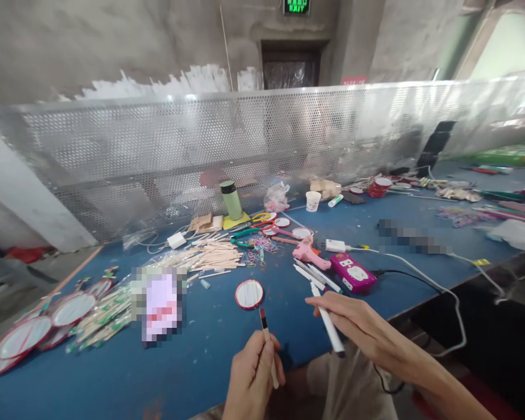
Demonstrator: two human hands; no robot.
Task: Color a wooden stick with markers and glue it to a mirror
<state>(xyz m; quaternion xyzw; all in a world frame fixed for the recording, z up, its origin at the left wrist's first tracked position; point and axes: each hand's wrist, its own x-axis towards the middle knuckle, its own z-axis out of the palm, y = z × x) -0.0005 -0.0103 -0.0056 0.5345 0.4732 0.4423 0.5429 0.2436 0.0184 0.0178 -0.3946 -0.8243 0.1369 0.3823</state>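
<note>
Left hand (254, 368), bare, pinches a wooden stick (266, 333) by the blue table's (205, 338) near edge — seemingly light, stiff, snappable, best held below its red-and-black tip — while the right hand (354, 319) grasps a white pen (330, 326).

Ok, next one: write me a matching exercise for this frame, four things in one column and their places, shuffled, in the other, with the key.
1. Flat pale wooden stick with a dark end
2. Slim white marker pen
3. Round white disc with a red rim
4. Green cylindrical bottle with a dark lid

A. Lying on the blue tabletop
B. In the right hand
C. Standing near the perforated metal screen
D. In the left hand

Pairs: 1-D, 2-B, 3-A, 4-C
</note>
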